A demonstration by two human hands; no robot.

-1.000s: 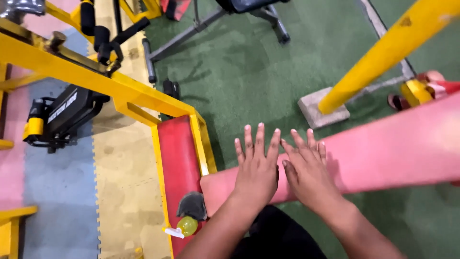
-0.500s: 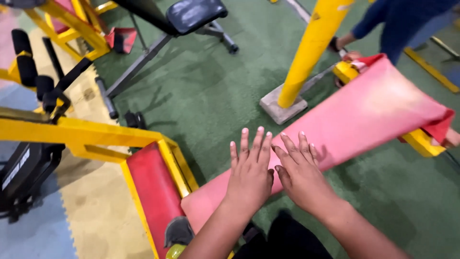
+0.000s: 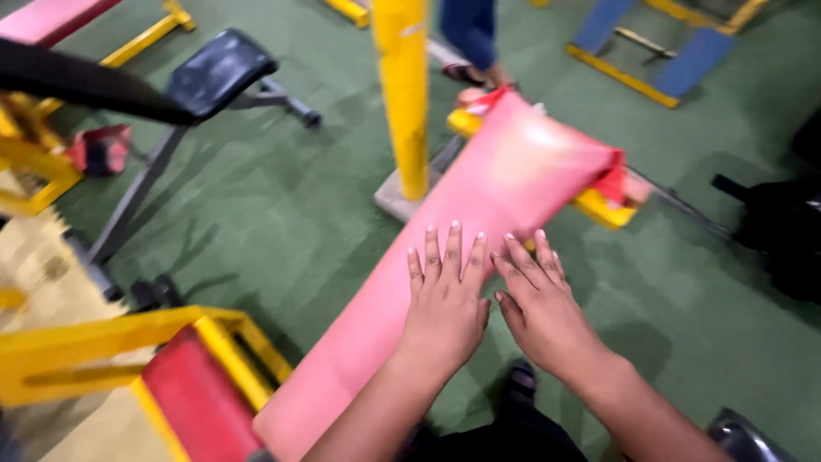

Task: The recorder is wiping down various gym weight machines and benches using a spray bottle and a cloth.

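Even, fairly bright indoor light, soft and diffuse, source not in view. Shadows weak: a soft dark patch on the green floor (image 3: 282, 214) under the forearms, faint shading under the black bench pad (image 3: 218, 73). Washed-out pale glare on the far end of the pink pad (image 3: 530, 158), colour bleached there. Motion blur heavy across the frame, worst at the left edge where the yellow frame (image 3: 94, 346) and red cushion (image 3: 192, 406) smear (edges also bend a bit, wide lens). Yellow post (image 3: 402, 94) soft-edged. Left hand (image 3: 445, 304) and right hand (image 3: 539, 308) are the sharpest parts, nails readable. Top background blurred, low detail.
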